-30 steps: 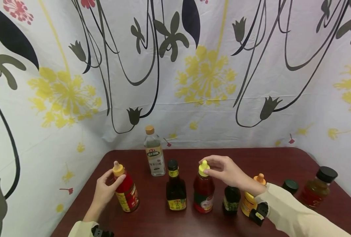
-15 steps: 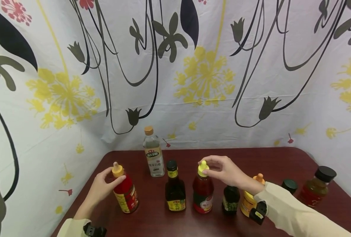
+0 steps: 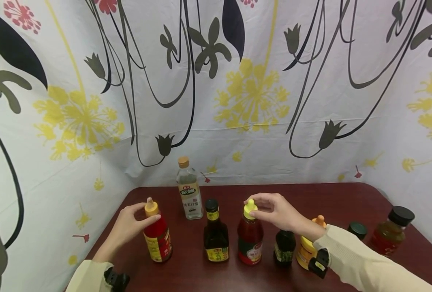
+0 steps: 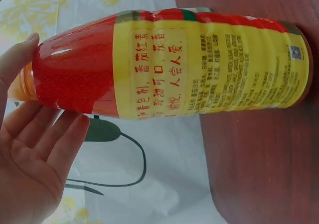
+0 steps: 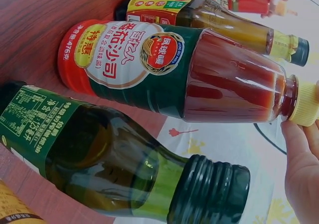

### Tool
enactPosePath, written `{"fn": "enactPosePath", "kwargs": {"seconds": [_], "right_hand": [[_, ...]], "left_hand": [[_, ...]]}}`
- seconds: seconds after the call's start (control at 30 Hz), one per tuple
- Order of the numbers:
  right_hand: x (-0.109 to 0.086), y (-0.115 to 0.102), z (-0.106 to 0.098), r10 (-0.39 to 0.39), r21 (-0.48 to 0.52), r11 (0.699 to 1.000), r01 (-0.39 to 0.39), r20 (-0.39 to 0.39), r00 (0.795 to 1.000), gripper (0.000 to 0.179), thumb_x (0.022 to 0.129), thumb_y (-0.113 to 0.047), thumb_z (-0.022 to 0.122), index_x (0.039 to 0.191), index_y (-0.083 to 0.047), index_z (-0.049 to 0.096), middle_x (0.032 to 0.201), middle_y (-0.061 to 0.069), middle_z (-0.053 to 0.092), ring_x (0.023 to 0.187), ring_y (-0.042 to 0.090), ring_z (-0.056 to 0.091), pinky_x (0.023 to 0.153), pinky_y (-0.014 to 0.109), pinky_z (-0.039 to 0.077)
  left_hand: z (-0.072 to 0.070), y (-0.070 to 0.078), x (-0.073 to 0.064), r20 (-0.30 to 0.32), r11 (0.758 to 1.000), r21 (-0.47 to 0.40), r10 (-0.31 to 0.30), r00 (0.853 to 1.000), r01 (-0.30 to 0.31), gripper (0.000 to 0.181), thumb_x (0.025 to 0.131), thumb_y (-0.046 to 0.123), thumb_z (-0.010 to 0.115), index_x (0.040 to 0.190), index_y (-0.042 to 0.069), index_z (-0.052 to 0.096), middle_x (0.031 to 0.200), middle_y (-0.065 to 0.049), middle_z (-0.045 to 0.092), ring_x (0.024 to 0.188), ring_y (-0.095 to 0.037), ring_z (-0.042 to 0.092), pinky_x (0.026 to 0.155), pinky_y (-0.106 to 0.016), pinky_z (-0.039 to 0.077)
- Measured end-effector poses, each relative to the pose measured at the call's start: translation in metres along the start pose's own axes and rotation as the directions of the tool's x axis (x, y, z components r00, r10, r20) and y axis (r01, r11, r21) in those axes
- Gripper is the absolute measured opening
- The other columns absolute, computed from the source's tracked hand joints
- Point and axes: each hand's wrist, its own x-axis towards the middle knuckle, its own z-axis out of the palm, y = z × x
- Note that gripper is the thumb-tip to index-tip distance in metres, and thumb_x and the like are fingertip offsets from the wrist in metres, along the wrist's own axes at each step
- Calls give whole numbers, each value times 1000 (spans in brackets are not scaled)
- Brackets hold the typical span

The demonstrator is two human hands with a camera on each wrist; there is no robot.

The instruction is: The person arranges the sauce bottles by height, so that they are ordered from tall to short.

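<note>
In the head view, my left hand (image 3: 131, 225) holds a red ketchup bottle (image 3: 157, 239) by its neck, just under the orange-yellow nozzle cap. The left wrist view shows thumb and fingers on opposite sides of that bottle's (image 4: 164, 64) neck, its yellow label facing the camera. My right hand (image 3: 276, 209) pinches the yellow nozzle cap of a second ketchup bottle (image 3: 250, 241), dark red with a green label. Part of that grip is cut off in the right wrist view, where fingers touch the cap (image 5: 305, 103). Both bottles stand on the table.
A dark soy sauce bottle (image 3: 216, 239) stands between the two ketchup bottles, with a clear vinegar bottle (image 3: 190, 194) behind. Right of them are a small green bottle (image 3: 284, 247), a yellow bottle (image 3: 305, 251), a green-capped container (image 3: 357, 230) and a black-capped jar (image 3: 389, 235) on the dark red table (image 3: 208, 280).
The top of the left ketchup bottle has shifted right, so the bottle stands more upright, and my left hand has moved with it. My right hand has stayed on its cap.
</note>
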Motion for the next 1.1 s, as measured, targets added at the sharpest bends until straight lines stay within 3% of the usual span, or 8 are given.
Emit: {"fn": "enactPosePath", "kwargs": {"seconds": [0.17,0.4,0.67,0.93,1.1], "right_hand": [[-1,0,0,2,4,1000,-2,0,1000,29,85,-14,60,111,-1,56,107,14,59,103,18,56,80,26,46],[0,-1,-1,2,14,1000,-2,-3,1000,30,85,-12,60,111,2,56,107,14,60,102,19,56,79,25,47],[0,-2,0,-2,40,999,2,5,1000,30,85,-11,60,111,3,56,107,15,60,101,18,57,77,25,48],[0,0,0,-5,26,1000,5,5,1000,31,84,-12,60,112,3,56,108,15,60,101,17,56,78,25,47],[0,-1,0,-9,10,1000,9,-2,1000,33,84,-13,60,112,4,56,107,13,60,101,17,57,80,25,46]], "left_hand": [[-2,10,9,-15,1000,-13,27,1000,-27,53,75,41,68,110,2,60,108,-13,60,99,-28,51,79,-47,44],[1,30,27,-17,993,-26,115,993,-115,49,73,43,69,105,5,64,100,-9,63,90,-22,56,72,-39,48],[14,54,48,38,978,-79,197,980,-193,46,71,43,70,102,9,65,98,-4,64,86,-16,59,69,-32,49],[29,70,65,110,961,-198,217,970,-192,40,73,36,71,101,8,65,95,-5,65,80,-15,62,66,-30,50],[44,76,74,149,964,-172,230,962,-204,37,73,35,71,99,9,65,89,-2,65,74,-12,60,63,-28,49]]}}
